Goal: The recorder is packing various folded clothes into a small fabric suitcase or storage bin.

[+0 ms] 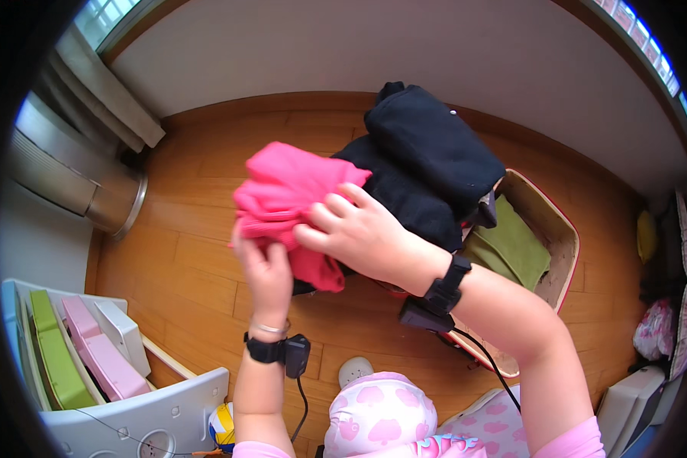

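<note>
A bunched bright pink knit garment (297, 183) is held up in front of me, over dark clothing. My left hand (263, 269) grips its lower left edge, thumb in front and the other fingers mostly hidden behind the cloth. Across its right side lies my right hand (349, 229), its curled fingers pressed on the fabric. Behind and to the right is a pile of black clothing (429, 154), the upper piece folded thick. It covers part of an open suitcase (569, 240) with a red rim and beige lining. A folded green cloth (509, 246) sits inside the suitcase.
A storage unit with coloured drawers (63, 355) stands at lower left, with a volleyball (223, 426) beside it. At left are a metallic cylindrical appliance (103, 189) and a curtain (103, 86). Bags (655, 332) line the right side. Wooden floor (194, 200) surrounds the suitcase.
</note>
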A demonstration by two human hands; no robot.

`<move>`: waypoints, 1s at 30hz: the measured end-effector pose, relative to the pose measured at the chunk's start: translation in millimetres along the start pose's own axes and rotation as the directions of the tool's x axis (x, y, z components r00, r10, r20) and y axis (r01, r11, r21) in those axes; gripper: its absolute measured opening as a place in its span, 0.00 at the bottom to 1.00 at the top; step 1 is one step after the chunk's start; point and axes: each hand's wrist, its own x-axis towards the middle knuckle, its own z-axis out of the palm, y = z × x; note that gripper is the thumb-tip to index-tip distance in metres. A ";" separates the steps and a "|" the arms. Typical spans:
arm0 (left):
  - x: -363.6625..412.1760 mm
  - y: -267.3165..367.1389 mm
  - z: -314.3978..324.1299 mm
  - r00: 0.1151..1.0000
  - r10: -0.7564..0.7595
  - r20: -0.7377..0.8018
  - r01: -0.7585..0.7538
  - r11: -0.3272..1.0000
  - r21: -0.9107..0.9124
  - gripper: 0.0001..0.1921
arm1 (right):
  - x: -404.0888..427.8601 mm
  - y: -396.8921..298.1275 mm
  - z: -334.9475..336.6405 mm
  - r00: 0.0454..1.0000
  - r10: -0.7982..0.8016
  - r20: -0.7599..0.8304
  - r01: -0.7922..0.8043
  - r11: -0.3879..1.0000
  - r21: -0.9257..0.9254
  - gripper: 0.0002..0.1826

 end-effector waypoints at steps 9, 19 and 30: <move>-45.5 -6.6 41.1 0.959 -0.090 0.270 -0.091 0.802 0.590 0.35 | -140.9 -19.1 6.6 0.915 -0.033 0.403 -0.034 0.987 0.158 0.05; -57.3 113.5 89.5 0.800 0.445 0.402 -0.561 0.791 0.242 0.32 | -359.1 25.6 -57.5 0.439 0.741 0.509 -0.727 0.625 -0.283 0.43; -133.8 204.6 238.5 0.189 0.514 0.837 -0.705 0.664 -0.249 0.32 | -458.5 22.5 8.3 0.025 0.938 0.345 -0.768 0.240 -0.594 0.61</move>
